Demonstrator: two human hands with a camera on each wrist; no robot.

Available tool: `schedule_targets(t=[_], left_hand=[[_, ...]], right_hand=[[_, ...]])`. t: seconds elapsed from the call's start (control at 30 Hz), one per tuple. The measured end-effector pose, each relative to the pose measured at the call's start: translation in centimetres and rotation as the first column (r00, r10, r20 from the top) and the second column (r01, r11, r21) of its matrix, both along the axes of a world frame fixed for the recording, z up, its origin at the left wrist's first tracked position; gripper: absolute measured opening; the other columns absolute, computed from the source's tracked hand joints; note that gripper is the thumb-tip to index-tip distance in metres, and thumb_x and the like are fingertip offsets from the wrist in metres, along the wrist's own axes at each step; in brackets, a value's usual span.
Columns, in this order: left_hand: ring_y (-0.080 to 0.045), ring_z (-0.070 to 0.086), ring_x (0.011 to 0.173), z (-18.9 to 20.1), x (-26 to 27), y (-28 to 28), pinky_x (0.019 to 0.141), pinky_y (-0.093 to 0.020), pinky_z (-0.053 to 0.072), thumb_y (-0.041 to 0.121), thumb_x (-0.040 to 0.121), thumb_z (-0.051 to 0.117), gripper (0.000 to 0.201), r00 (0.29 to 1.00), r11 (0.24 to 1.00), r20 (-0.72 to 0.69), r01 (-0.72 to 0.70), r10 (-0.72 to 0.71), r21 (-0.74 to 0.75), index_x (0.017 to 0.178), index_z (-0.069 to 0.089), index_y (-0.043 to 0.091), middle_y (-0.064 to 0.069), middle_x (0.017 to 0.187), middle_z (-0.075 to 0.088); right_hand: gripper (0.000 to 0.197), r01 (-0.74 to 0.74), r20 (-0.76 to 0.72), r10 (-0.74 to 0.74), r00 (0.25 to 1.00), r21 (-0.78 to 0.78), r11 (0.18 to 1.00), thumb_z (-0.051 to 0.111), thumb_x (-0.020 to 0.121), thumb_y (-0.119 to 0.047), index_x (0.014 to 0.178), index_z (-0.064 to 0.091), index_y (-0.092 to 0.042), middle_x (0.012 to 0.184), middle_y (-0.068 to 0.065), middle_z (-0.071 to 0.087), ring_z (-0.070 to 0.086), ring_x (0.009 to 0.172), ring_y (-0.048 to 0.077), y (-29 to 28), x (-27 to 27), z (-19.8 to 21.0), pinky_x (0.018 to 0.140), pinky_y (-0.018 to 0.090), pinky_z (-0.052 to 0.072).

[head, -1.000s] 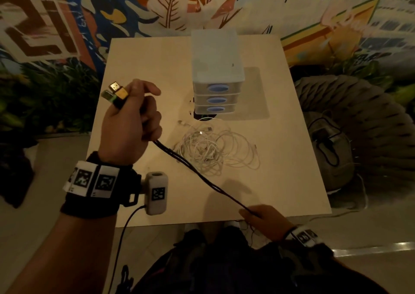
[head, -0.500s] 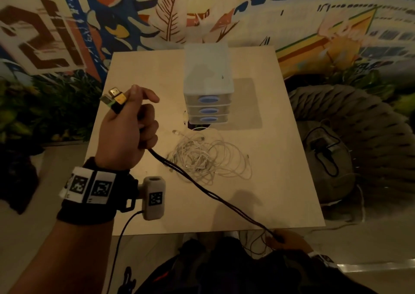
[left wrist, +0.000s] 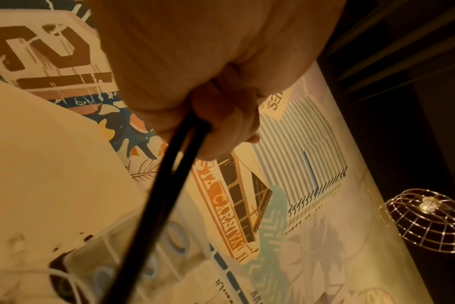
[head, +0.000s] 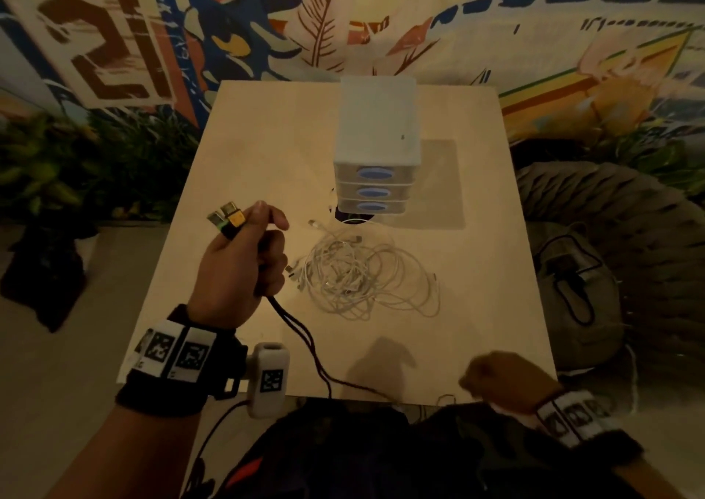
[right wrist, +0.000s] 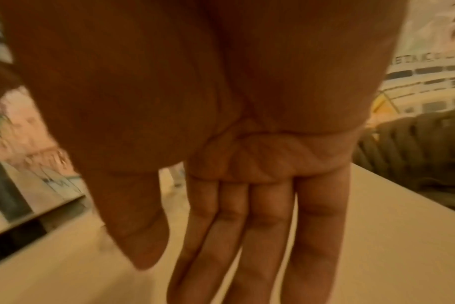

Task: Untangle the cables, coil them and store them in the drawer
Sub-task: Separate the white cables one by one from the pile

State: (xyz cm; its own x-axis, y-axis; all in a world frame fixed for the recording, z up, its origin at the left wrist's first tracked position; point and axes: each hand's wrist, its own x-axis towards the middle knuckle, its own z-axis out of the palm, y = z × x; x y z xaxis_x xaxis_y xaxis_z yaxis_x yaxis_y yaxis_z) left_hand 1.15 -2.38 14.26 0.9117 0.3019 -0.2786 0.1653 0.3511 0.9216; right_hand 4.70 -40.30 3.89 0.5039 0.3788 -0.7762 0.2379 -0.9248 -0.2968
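My left hand [head: 244, 266] is raised over the left of the wooden table [head: 236, 147] and grips a doubled black cable [head: 305, 338]. The cable's two plugs [head: 226, 219] stick out above my thumb. In the left wrist view the black cable [left wrist: 164, 185] drops out of the closed left hand [left wrist: 195, 82]. It sags to the table's front edge. My right hand [head: 499, 380] hovers at the front right edge; in its wrist view the fingers [right wrist: 262, 226] are straight and hold nothing. A tangle of white cables [head: 362, 273] lies in front of a small three-drawer unit [head: 375, 147], all drawers closed.
A round woven seat [head: 629, 239] with a grey bag [head: 572, 281] stands right of the table. Plants [head: 57, 178] line the floor at the left, under a painted wall. A wire lamp [left wrist: 426, 222] shows in the left wrist view.
My right hand has let go of the black cable and moved up and right to the table's front edge. The cable now hangs slack. The left hand holds steady.
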Motion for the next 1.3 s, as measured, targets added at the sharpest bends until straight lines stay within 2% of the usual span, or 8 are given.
schedule_targets(t=[0.1, 0.3, 0.57, 0.77, 0.93, 1.07, 1.17, 1.3], left_hand=[[-0.011, 0.012, 0.044, -2.0, 0.1, 1.3, 0.043, -0.021, 0.014, 0.036, 0.108, 0.037, 0.036, 0.999, 0.999, -0.033, 0.033, -0.032, 0.025, 0.086, 0.056, 0.014, 0.003, 0.056, 0.022], [-0.013, 0.018, 0.041, -5.1, 2.2, 3.4, 0.042, -0.022, 0.022, 0.03, 0.11, 0.032, 0.039, 0.978, 0.964, -0.078, 0.202, -0.191, 0.172, 0.093, 0.055, 0.004, 0.003, 0.053, 0.028], [-0.014, 0.021, 0.038, -8.2, 5.1, 5.5, 0.042, -0.022, 0.025, 0.029, 0.111, 0.03, 0.039, 0.963, 0.948, -0.087, 0.266, -0.254, 0.173, 0.092, 0.056, 0.005, 0.005, 0.049, 0.031], [-0.014, 0.02, 0.037, -9.6, 5.9, 7.1, 0.041, -0.022, 0.025, 0.027, 0.111, 0.03, 0.04, 0.967, 0.957, -0.091, 0.249, -0.238, 0.15, 0.091, 0.057, 0.004, 0.003, 0.049, 0.031], [-0.015, 0.02, 0.037, -10.7, 6.4, 7.7, 0.041, -0.024, 0.024, 0.028, 0.111, 0.031, 0.04, 0.968, 0.956, -0.109, 0.242, -0.226, 0.168, 0.092, 0.058, 0.006, 0.002, 0.049, 0.032], [-0.017, 0.023, 0.04, -11.7, 6.8, 7.8, 0.042, -0.027, 0.026, 0.031, 0.111, 0.033, 0.036, 0.974, 0.948, -0.154, 0.199, -0.164, 0.247, 0.105, 0.059, 0.007, -0.001, 0.053, 0.034], [-0.013, 0.029, 0.041, -11.9, 7.3, 7.3, 0.043, -0.027, 0.03, 0.033, 0.109, 0.037, 0.028, 0.973, 0.942, -0.201, 0.168, -0.112, 0.292, 0.121, 0.057, 0.016, -0.001, 0.055, 0.037], [-0.006, 0.037, 0.044, -11.5, 8.3, 5.7, 0.045, -0.025, 0.035, 0.031, 0.108, 0.043, 0.025, 0.956, 0.884, -0.187, 0.282, -0.226, 0.372, 0.13, 0.051, 0.023, 0.007, 0.057, 0.045]], right_hand=[[0.031, 0.002, 0.156, -0.034, 0.987, 0.198, 0.98, 0.056, 0.096, -0.05, 0.093, 0.07, -0.023, 0.088, -0.004, 0.07, 0.064, 0.085, 0.012, 6.9, 5.8, 1.5, 0.083, 0.033, 0.051], [0.024, -0.087, 0.393, -0.104, 0.914, 0.441, 0.893, 0.059, 0.096, -0.041, 0.093, 0.067, -0.019, 0.085, -0.003, 0.066, 0.059, 0.08, 0.017, 21.2, 13.5, 2.7, 0.071, 0.031, 0.043], [0.041, -0.194, 0.337, 0.143, 0.93, 0.123, 0.973, 0.05, 0.099, -0.039, 0.133, 0.057, -0.016, 0.134, 0.007, 0.06, 0.058, 0.12, 0.027, 32.8, 17.6, -4.7, 0.097, 0.036, 0.046], [0.025, -0.299, 0.438, 0.306, 0.845, -0.088, 0.95, 0.055, 0.096, -0.04, 0.094, 0.056, -0.015, 0.093, 0.007, 0.067, 0.066, 0.093, 0.03, 34.8, 18.3, -8.0, 0.067, 0.033, 0.044], [0.026, -0.365, 0.441, 0.39, 0.808, -0.143, 0.92, 0.052, 0.099, -0.034, 0.111, 0.061, -0.013, 0.113, 0.009, 0.067, 0.065, 0.103, 0.03, 35.3, 18.1, -8.3, 0.073, 0.035, 0.043], [0.024, -0.228, 0.477, 0.147, 0.866, 0.115, 0.967, 0.05, 0.099, -0.038, 0.108, 0.055, -0.017, 0.104, 0.006, 0.065, 0.063, 0.092, 0.029, 33.7, 17.3, -6.3, 0.072, 0.034, 0.045], [0.021, -0.185, 0.47, -0.011, 0.883, 0.368, 0.911, 0.052, 0.098, -0.041, 0.103, 0.052, -0.021, 0.093, 0.001, 0.068, 0.064, 0.08, 0.024, 31.2, 16.2, -4.0, 0.068, 0.037, 0.052], [0.022, -0.247, 0.532, -0.048, 0.845, 0.469, 0.848, 0.056, 0.098, -0.041, 0.105, 0.057, -0.02, 0.097, -0.004, 0.069, 0.049, 0.062, 0.005, 28.5, 14.3, -1.2, 0.063, 0.03, 0.042]])
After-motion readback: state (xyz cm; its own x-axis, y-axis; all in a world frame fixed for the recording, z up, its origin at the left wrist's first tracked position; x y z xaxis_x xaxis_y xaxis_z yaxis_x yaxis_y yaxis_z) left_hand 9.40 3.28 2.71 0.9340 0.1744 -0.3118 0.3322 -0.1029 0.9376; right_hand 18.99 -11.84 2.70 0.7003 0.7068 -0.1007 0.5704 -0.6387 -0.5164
